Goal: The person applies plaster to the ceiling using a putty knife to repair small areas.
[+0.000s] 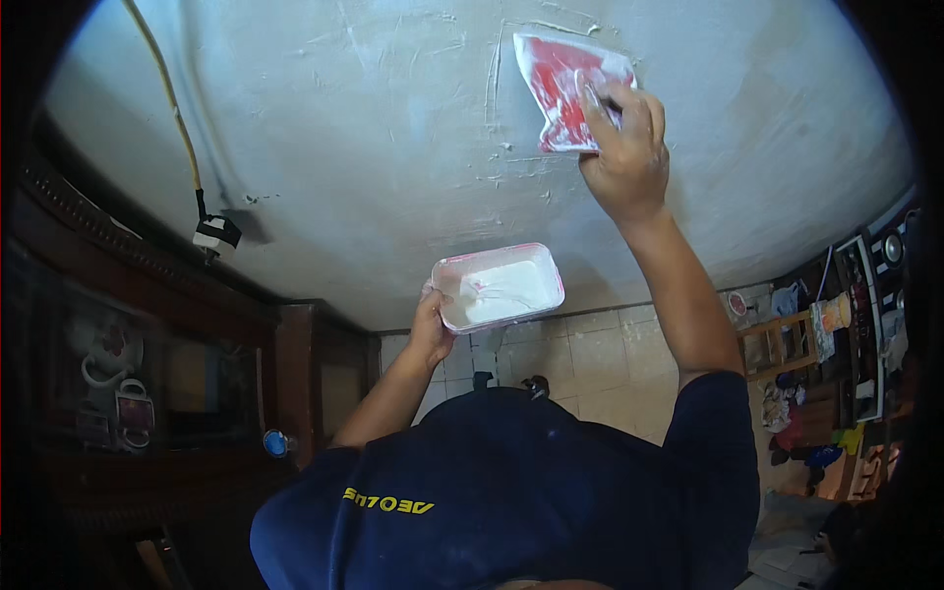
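Observation:
My right hand (629, 147) is raised against the pale wall (374, 128), closed on a red plastic spreader (565, 88) smeared with white paste. The spreader's wide edge lies at the wall, beside fresh ridges and streaks of paste. Lower down, my left hand (430, 329) grips the left end of a rectangular tub (497, 323) with a pinkish rim. White filler paste (506, 290) covers the tub's bottom, with scrape marks across it. The left fingers under the tub are hidden.
At left, a yellowish cable (172, 93) hangs down the wall to a plug (214, 236). Below it stands a dark wooden cabinet (295, 364) with mugs (133, 408) behind glass. A wooden stool (782, 344) and cluttered shelves (865, 324) are at right. Floor tiles (595, 359) show below the tub.

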